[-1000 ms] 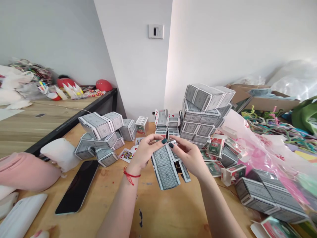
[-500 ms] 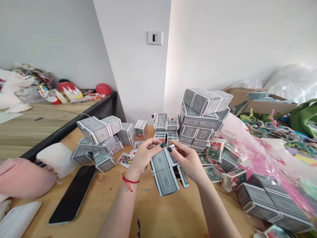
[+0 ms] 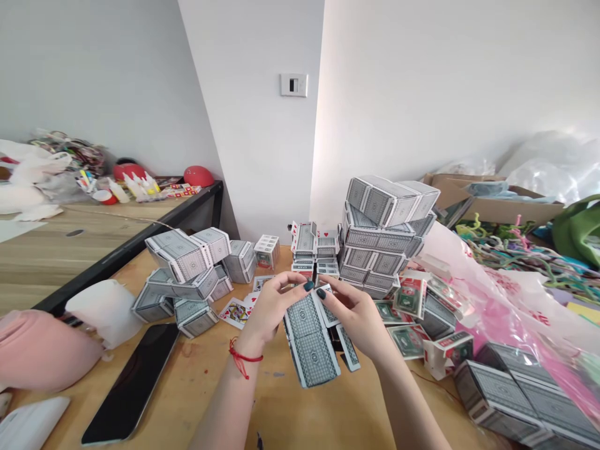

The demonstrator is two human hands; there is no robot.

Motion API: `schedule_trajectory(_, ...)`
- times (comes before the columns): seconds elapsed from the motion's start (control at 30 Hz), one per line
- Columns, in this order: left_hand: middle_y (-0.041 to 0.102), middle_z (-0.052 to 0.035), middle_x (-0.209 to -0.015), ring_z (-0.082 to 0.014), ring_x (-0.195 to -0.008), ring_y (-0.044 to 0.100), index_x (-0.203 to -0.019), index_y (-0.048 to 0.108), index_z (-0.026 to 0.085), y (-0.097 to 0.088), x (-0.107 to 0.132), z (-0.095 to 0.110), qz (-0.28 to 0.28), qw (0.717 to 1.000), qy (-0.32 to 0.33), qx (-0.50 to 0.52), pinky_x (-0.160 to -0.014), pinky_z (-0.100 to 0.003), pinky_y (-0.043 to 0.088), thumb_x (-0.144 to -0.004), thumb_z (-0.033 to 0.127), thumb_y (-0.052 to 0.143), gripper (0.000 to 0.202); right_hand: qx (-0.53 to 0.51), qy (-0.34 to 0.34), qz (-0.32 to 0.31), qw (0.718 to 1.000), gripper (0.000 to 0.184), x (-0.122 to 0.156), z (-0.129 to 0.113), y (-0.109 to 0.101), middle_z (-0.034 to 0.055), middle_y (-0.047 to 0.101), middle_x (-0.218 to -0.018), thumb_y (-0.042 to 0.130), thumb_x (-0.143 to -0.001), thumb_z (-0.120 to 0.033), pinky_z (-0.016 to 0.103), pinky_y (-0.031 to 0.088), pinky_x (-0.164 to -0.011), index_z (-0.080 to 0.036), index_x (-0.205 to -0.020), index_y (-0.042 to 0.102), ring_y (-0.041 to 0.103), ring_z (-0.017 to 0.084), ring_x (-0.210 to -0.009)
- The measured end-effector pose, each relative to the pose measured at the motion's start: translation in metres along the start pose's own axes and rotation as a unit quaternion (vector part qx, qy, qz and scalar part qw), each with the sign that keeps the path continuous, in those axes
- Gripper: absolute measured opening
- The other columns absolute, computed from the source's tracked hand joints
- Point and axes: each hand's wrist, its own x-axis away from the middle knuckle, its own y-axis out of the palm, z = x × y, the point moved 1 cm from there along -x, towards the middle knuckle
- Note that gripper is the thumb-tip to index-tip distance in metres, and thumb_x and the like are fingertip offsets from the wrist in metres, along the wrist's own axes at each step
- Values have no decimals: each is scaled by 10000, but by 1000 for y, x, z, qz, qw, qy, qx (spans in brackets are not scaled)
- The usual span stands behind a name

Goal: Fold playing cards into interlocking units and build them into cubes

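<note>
While L hand (image 3: pixel 272 306) pinches box (image 3: pixel 309 340) at far edge, R hand (image 3: pixel 360 314) pinches flap (image 3: pixel 329 315); phone (image 3: pixel 134 381) left of L, stack (image 3: pixel 377 237) beyond R.

The left hand (image 3: pixel 272 306) pinches the box (image 3: pixel 312 344) at its far end, thumb (image 3: pixel 299 291) on top. The right hand (image 3: pixel 360 315) grips its far right corner, thumb tips nearly meeting; both forearms (image 3: pixel 228 403) slant toward it.

Wall plate (image 3: pixel 294 85) at 12 o'clock. Phone (image 3: pixel 132 382) flat at 8, screen dark; pink rounded object (image 3: pixel 44 353) farther out. White bottles (image 3: pixel 135 189) at 9, red domed item (image 3: pixel 198 175) near 10. Open cardboard box (image 3: pixel 529 212) at 3, colored strands (image 3: pixel 506 244) just in front.
</note>
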Motion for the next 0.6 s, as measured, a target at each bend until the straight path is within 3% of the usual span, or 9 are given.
schedule_trajectory(0.6, 598, -8, -758, -92, -629, 529, -837, 579, 155, 0, 2, 4, 11, 1000, 3, -7, -608, -208, 392, -645, 346, 675, 287, 3, -5, 7, 1000, 487, 1, 0, 1, 57, 673, -730, 561, -736, -452, 290, 487, -664, -157, -1121, 600, 619, 200, -744)
